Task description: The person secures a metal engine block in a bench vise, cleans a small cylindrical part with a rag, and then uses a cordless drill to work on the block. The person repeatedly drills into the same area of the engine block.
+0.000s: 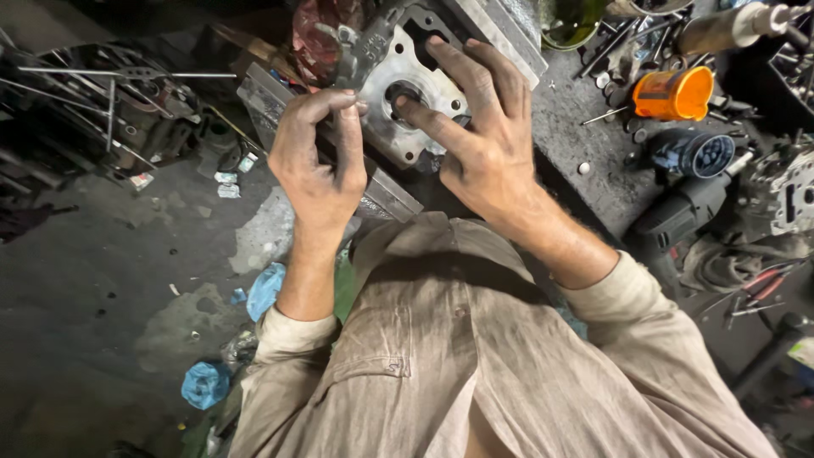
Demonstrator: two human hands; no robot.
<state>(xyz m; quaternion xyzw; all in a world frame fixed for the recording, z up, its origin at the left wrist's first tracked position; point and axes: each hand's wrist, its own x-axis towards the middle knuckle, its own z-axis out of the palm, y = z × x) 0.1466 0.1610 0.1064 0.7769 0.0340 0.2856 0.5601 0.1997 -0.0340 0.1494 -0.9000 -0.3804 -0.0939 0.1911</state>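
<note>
A grey metal engine cylinder block (pixel 398 59) with a round bore is held up in front of my chest. My left hand (pixel 318 161) curls its fingers around the block's left edge and grips it. My right hand (pixel 479 127) lies spread over the block's right side, with the index fingertip pressed at the rim of the bore. Both hands are dark with grease. Beneath the block a long flat metal bar (pixel 386 197) runs diagonally.
A workbench (pixel 585 191) on the right carries an orange plastic cup (pixel 674 93), a dark power drill (pixel 691 182), loose bolts and engine parts (pixel 784 199). On the left the concrete floor (pixel 102 280) shows blue crumpled rags (pixel 205 383) and a metal rod frame (pixel 110 93).
</note>
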